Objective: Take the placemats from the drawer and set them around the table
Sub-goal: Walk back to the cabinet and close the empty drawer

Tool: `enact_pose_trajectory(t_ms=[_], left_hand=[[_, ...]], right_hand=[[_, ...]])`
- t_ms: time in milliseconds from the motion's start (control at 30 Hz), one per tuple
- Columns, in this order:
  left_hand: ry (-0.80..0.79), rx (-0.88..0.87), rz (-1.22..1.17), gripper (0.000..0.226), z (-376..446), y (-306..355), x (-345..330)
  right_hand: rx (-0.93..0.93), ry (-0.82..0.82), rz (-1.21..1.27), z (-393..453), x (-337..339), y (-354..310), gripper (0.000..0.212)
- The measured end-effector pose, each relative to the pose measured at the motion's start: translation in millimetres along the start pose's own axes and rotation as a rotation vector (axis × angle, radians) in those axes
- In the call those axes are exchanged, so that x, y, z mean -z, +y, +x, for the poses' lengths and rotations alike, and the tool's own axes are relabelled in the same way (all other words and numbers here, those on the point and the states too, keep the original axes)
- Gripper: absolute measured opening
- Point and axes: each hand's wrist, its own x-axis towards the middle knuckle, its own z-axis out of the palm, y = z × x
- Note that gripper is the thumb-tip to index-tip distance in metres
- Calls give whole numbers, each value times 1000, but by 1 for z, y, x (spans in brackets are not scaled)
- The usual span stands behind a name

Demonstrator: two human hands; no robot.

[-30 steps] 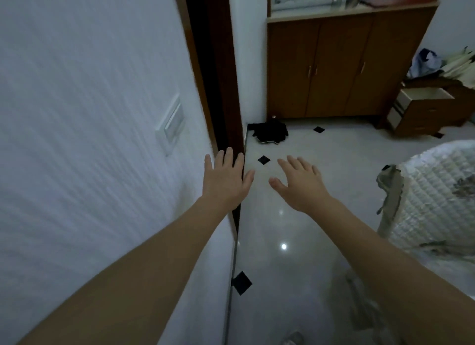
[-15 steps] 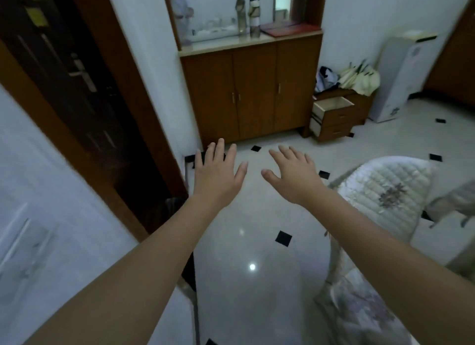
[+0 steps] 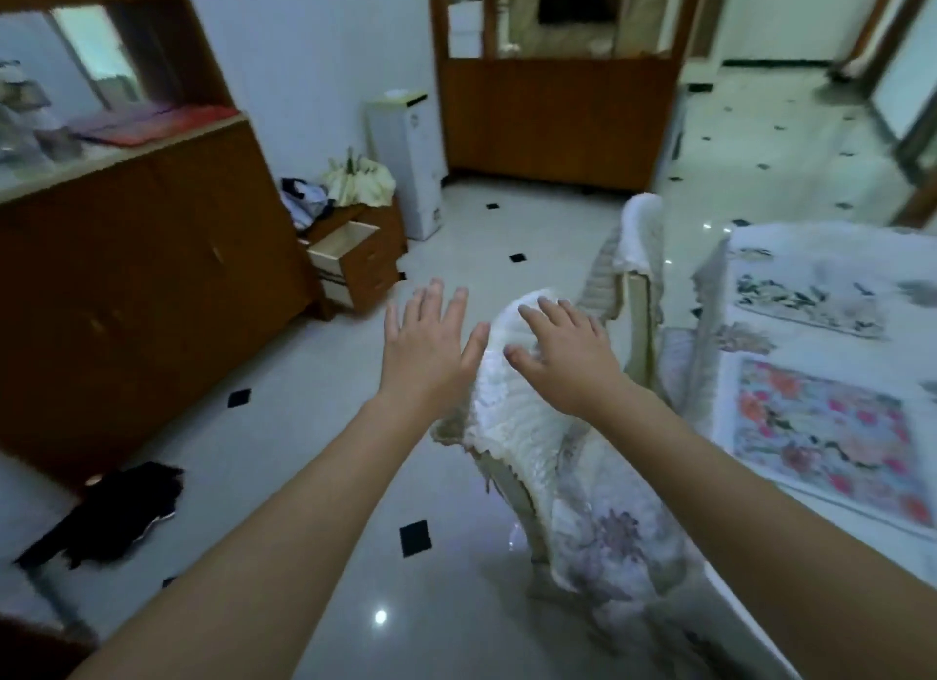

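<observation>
We have both hands out in front, empty: left hand (image 3: pixel 425 347) with fingers straight and spread, palm down over the floor (image 3: pixel 314 456); right hand (image 3: pixel 568 357) likewise flat with fingers loosely extended, grasping nothing, seen in front of the top of a quilted chair cover (image 3: pixel 512 416). We cannot tell if the right hand touches the cover or hovers just above it. Two placemats lie on the table (image 3: pixel 760 537) at right: a floral placemat (image 3: pixel 826 436) with pink and red flowers nearer us, and a second placemat (image 3: pixel 806 307) with a darker leaf pattern farther back, apart from each other. The drawer (image 3: pixel 342 256) of a small wooden drawer unit (image 3: pixel 372 266) stands pulled open at upper left of the hands, well apart from them; its inside looks pale, contents too blurred to tell. The unit sits beside a long wooden cabinet (image 3: pixel 152 274), and a white appliance (image 3: pixel 405 162) stands against the wall behind it. A dark cloth (image 3: pixel 109 514) lies on the floor at lower left. A second covered chair (image 3: pixel 639 253) stands at the table farther off.
</observation>
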Motion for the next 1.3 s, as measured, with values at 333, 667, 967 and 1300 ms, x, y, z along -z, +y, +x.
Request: enact_pose_trajectory(t_ms=[333, 667, 967, 1300], left_hand=[[-53, -544, -203, 66, 46, 145, -25], [-133, -805, -216, 63, 25, 240, -40], [-166, -1055, -264, 63, 30, 284, -45], [-207, -1252, -328, 63, 61, 259, -64]], right_hand=[[-522, 178, -89, -82, 49, 107, 65], [-828, 247, -131, -170, 75, 166, 67], [-1093, 312, -182, -216, 84, 161, 67], [-1306, 328, -154, -204, 49, 102, 66]])
